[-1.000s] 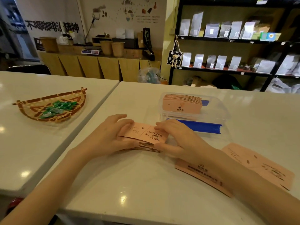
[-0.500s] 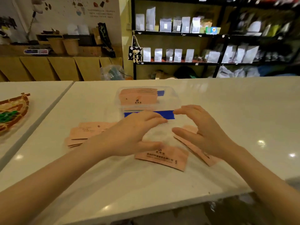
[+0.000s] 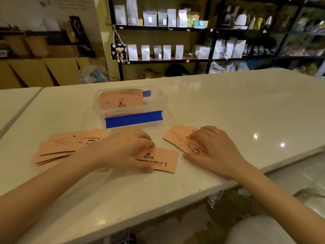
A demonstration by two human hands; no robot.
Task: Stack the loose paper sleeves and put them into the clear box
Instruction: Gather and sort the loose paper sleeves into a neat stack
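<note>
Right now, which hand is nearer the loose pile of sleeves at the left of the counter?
Left. The left hand sits just right of the loose pile, its forearm crossing the pile's near edge. The right hand is farther right, resting on a separate sleeve.

I'm looking across a glossy white counter [image 3: 228, 106] with ceiling lights glinting off it to the right of the hands. A second white table [image 3: 12, 101] sits left of them, apart by a narrow gap. Beyond the hands stands a black shelving unit [image 3: 209, 29] lined with pale pouches [image 3: 149, 18], and a small toy bear [image 3: 120, 53] hangs at its left post. Far left, wooden-fronted cabinets [image 3: 52, 71] run under a pale wall [image 3: 73, 7].
</note>
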